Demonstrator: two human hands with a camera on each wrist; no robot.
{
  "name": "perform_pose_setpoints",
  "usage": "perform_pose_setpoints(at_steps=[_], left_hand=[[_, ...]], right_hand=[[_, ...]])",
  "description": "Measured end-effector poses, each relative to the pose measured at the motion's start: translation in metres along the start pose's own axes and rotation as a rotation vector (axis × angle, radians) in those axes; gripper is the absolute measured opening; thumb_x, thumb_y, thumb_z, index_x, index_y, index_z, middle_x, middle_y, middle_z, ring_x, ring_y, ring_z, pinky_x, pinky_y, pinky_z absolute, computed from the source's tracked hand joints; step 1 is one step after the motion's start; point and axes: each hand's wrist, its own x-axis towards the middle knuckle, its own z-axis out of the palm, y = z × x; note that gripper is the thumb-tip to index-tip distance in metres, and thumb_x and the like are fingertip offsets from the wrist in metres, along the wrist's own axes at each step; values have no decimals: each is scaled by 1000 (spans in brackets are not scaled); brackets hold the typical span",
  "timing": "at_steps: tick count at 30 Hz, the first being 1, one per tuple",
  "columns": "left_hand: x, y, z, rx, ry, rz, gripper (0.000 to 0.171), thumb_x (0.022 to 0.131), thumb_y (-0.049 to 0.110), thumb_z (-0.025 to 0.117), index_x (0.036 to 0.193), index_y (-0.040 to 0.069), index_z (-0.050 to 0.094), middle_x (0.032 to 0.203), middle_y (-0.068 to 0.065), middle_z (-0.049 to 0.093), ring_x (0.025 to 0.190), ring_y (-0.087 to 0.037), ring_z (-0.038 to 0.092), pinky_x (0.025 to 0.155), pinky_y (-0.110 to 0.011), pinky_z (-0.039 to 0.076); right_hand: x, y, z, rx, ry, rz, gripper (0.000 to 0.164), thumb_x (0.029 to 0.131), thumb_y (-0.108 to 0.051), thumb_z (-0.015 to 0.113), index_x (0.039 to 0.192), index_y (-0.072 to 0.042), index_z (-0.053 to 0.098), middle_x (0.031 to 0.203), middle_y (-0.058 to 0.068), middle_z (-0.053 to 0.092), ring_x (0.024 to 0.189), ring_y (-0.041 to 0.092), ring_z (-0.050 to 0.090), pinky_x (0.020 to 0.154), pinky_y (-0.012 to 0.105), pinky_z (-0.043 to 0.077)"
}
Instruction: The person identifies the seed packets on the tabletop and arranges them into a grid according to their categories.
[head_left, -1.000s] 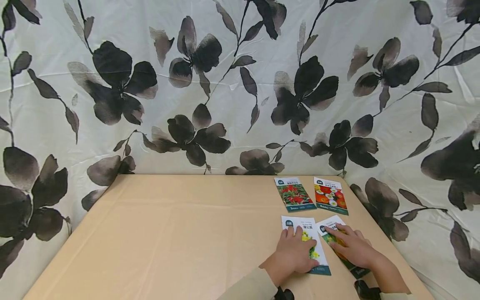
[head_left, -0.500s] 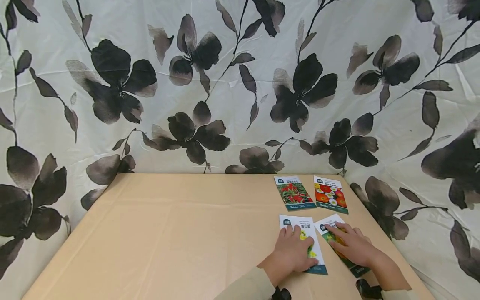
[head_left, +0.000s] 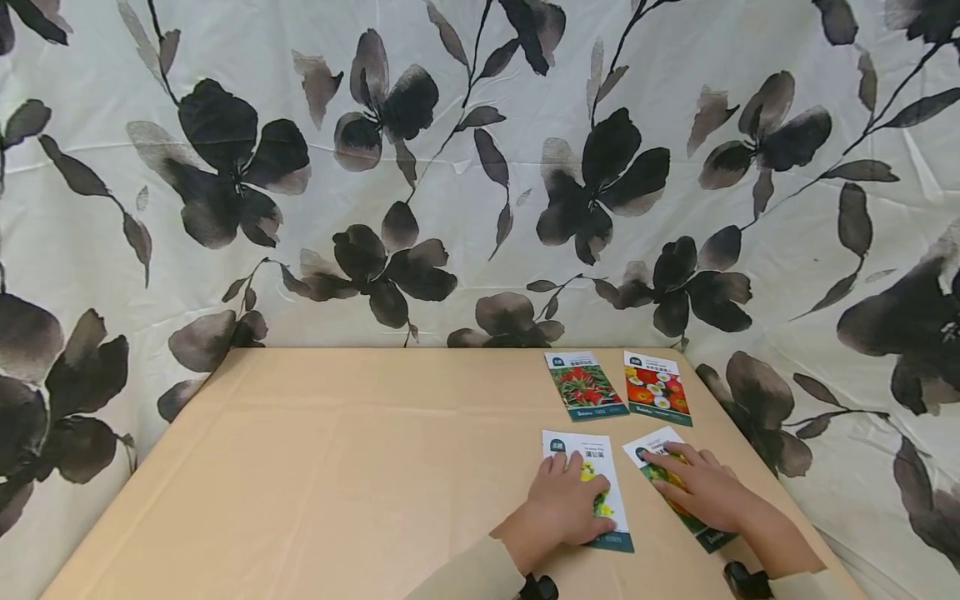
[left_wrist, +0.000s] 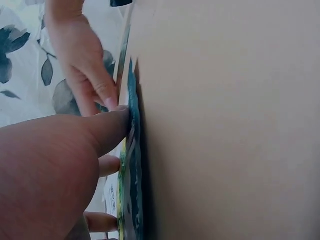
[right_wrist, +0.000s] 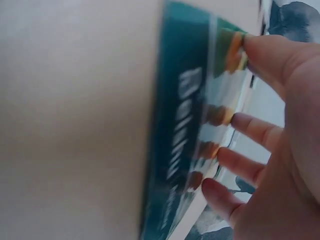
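In the head view my left hand [head_left: 558,504] rests on a white seed packet [head_left: 600,454] printed with yellow flowers and a blue band at its lower end. Its fingertips and thumb press on the packet's face. The left wrist view shows this packet [left_wrist: 135,175] edge-on, the thumb on top near the blue band. To the right, my right hand [head_left: 705,493] lies with spread fingers on a tilted seed packet [head_left: 712,537] with orange flowers. Seen in the right wrist view, its fingertips [right_wrist: 243,121] touch the printed face above the dark green band. Both hands cover part of the pictures.
Two more seed packets lie farther back, one with spiky red flowers [head_left: 587,386] and one with red, orange and white flowers [head_left: 658,388]. The tan table [head_left: 337,467] extends far to the left. Behind it hangs a floral cloth [head_left: 480,192].
My left hand has slid the yellow-flower packet to the left, widening the gap to the orange-flower packet. The right hand stays on its packet almost in place.
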Motion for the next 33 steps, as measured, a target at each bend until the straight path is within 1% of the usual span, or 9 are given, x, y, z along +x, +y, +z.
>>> perform_pose_setpoints(at_steps=[3,7,10,13,17,21,28,33], left_hand=[[-5,-6,0,-13,-2,3,56,89,74,58,141,55,51,162,1,37,145,-25,35,123,-45,28],[-12,-15,-1,-4,10,6,57,88,74,58,141,55,51,159,0,40,140,-24,37,122,-46,29],[-17,-22,0,16,24,6,57,88,75,58,140,55,52,152,-1,44,133,-24,38,119,-45,32],[-21,-29,-1,23,35,2,56,88,75,58,140,54,52,148,-2,46,131,-24,39,117,-45,33],[-28,-37,-2,19,46,3,56,89,74,58,141,52,53,147,-4,46,130,-26,40,116,-46,33],[-34,-46,-1,10,53,7,56,90,73,58,141,50,53,147,-5,46,130,-27,40,116,-47,33],[-44,-60,-4,-22,50,3,56,91,70,59,142,48,53,156,-8,41,140,-30,38,119,-49,31],[-52,-69,-4,-23,61,8,56,92,67,60,144,45,54,157,-10,42,140,-32,39,119,-51,31]], right_hand=[[-1,1,0,6,0,-22,56,97,-53,62,146,-27,57,153,23,43,131,52,42,95,78,39],[-1,2,3,30,2,-51,55,98,-51,61,148,-28,55,156,22,42,140,55,36,98,81,35],[0,4,5,46,-3,-67,56,99,-51,60,149,-27,54,158,22,41,142,56,34,99,81,35],[0,5,6,64,-10,-73,56,99,-51,60,149,-26,53,159,23,40,144,56,33,100,79,36],[-1,6,6,73,-17,-80,56,99,-50,60,149,-26,53,158,23,40,144,56,33,102,76,38],[0,7,6,64,-21,-83,56,99,-49,60,150,-26,53,158,23,40,143,55,34,102,75,38],[3,5,6,31,-27,-64,57,99,-51,60,151,-28,52,154,21,40,139,51,37,101,77,35],[6,7,5,39,-50,-49,58,99,-52,59,151,-29,51,154,21,39,136,48,39,99,75,37]])
